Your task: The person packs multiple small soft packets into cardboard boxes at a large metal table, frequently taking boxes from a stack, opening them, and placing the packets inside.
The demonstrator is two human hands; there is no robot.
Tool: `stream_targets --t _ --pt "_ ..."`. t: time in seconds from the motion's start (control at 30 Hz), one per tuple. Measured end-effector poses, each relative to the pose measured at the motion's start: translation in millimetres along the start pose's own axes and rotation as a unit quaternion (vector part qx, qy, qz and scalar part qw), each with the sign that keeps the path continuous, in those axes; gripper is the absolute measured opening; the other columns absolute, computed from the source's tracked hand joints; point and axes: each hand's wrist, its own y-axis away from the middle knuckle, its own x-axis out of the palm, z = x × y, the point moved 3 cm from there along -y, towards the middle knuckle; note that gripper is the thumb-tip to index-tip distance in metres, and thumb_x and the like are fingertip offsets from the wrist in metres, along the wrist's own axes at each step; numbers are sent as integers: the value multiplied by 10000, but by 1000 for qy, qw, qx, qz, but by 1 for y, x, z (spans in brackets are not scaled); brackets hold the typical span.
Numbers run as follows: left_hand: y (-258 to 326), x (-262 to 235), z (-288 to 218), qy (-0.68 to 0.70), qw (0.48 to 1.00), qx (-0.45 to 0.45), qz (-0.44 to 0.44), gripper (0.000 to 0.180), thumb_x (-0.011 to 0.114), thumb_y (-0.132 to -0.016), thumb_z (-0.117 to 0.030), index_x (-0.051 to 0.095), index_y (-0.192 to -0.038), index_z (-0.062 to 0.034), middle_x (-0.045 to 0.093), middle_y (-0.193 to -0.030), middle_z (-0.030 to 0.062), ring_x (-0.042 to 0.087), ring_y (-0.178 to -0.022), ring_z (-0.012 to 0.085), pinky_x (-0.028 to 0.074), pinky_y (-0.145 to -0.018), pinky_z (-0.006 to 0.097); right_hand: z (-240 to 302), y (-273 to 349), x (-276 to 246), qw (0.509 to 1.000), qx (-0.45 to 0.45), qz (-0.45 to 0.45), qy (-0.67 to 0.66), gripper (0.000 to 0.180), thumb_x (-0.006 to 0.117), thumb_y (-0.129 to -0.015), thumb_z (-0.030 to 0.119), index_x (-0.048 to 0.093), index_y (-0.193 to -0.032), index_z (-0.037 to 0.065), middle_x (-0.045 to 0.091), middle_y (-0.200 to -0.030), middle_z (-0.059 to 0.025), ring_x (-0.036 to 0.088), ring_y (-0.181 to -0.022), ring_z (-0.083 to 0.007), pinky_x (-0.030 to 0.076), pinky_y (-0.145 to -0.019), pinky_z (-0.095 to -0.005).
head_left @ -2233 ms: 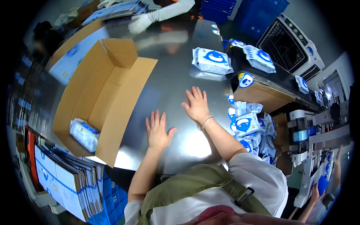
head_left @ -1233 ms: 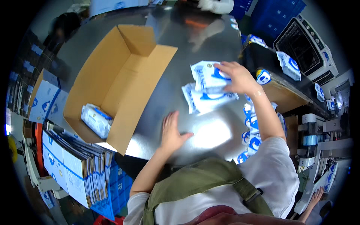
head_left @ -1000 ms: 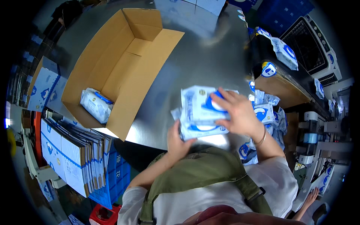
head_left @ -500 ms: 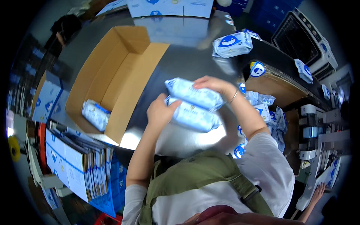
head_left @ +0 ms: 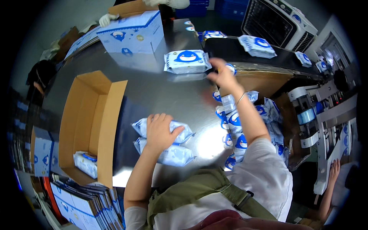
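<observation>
Two white-and-blue packs of wipes lie side by side on the metal table: a farther pack (head_left: 180,130) and a nearer pack (head_left: 168,154). My left hand (head_left: 161,132) is over them, its fingers bent across the farther one and the thumb apart. At the table's right edge my right hand (head_left: 226,78) is open, thumb and fingers spread and slightly blurred, with nothing visible in it. Just left of its fingertips lies a wipes pack (head_left: 187,61) with a blue whale print. An open brown carton (head_left: 105,134) on the left holds one wipes pack (head_left: 86,164).
Many packs fill a box (head_left: 264,78) at the right, beside a dark conveyor belt (head_left: 230,50) carrying more packs. A gloved hand (head_left: 108,19) touches a printed carton (head_left: 132,32) at the far side. Flattened cartons (head_left: 82,203) stand lower left. Another person's hand (head_left: 334,170) shows at right.
The two packs, earlier held between both hands, now lie on the table under my left hand. My right hand has left them and moved away to the far right. The view has shifted.
</observation>
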Motion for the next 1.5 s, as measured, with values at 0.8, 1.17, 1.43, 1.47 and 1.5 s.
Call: stream_targets --t 0.8,1.17,1.43,1.47,1.5 --pt "64 -32 4 14 998 -30 45 510 669 -769 -511 620 -1003 -60 623 -985 108 553 -995 318 324 -1017 508 61 -121 59 944 -35 274 179 754 788 -481 163 630 -1211 54 653 -1131 -210 624 -1044 -343 474 -941 -329" --pt "104 -66 -20 9 999 -32 4 540 745 -726 -394 590 -1120 -58 573 -1150 133 512 -1128 327 280 -1071 538 150 10 94 942 -153 191 231 905 852 -500 288 478 -1308 129 541 -1247 -149 527 -1143 -338 412 -959 -458" --pt "290 -6 -7 519 657 -507 -205 487 654 -889 -269 473 -1257 -8 582 -1056 92 562 -945 190 473 -796 320 74 -68 146 841 96 533 -12 952 875 -548 322 477 -1354 9 592 -1242 -138 542 -1162 -254 385 -1013 -331" --pt "290 6 -17 592 593 -509 -197 514 615 -919 -301 431 -1300 -7 574 -1065 77 552 -955 168 474 -806 311 88 -49 153 821 142 543 -105 935 878 -578 304 464 -1350 -22 582 -1250 -148 555 -1140 -242 386 -1022 -331" --pt "283 18 -26 659 525 -505 -188 542 576 -949 -332 390 -1342 -7 566 -1074 62 541 -964 145 475 -815 303 104 -25 158 779 179 567 -200 838 851 -626 261 491 -1324 -32 607 -1207 -165 589 -1087 -247 438 -970 -323"
